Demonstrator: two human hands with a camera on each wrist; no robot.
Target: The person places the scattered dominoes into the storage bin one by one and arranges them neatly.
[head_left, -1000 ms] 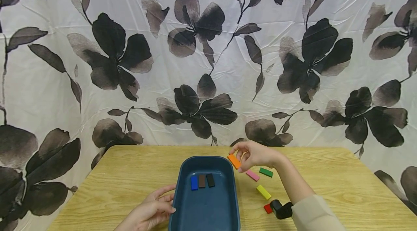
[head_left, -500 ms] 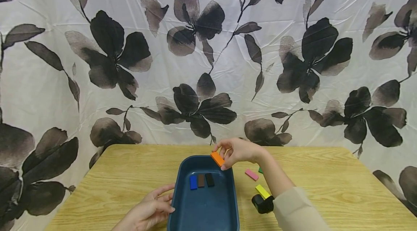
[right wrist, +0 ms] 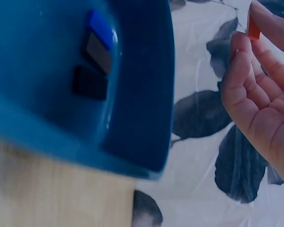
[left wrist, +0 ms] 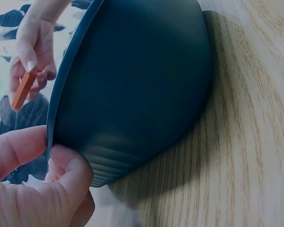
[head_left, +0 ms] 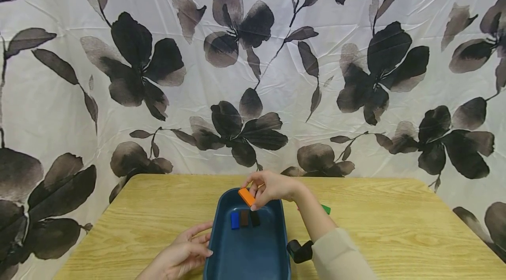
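Left of the blue tray [head_left: 249, 256], the left hand [head_left: 179, 253] grips its near-left edge: the left wrist view shows the rim between thumb and fingers, with one bent finger against the outer wall. The wood-grain counter [head_left: 138, 214] runs under the tray and stretches out on both sides of it.

Inside the tray, toward its far end, three small blocks lie on the floor in a row. The blue block [head_left: 235, 220] is at the left, the brown block [head_left: 244, 218] just beside it in the middle, and the black block [head_left: 255, 219] at the right, its far end covered in the head view by the right hand [head_left: 270, 187].

Above the tray's far end, raised clear of the tray floor, the orange block [head_left: 247, 197] is pinched between the right hand's thumb and fingers; it slants down toward the right in the head view. A black device [head_left: 300, 251] sits by the cuff of a pale sleeve [head_left: 341, 256], beside the tray's right wall. Farther right of the tray, a green block [head_left: 326, 209] lies partly hidden by the forearm. Beyond the tray hangs a white cloth [head_left: 292, 148] printed with dark flowers.
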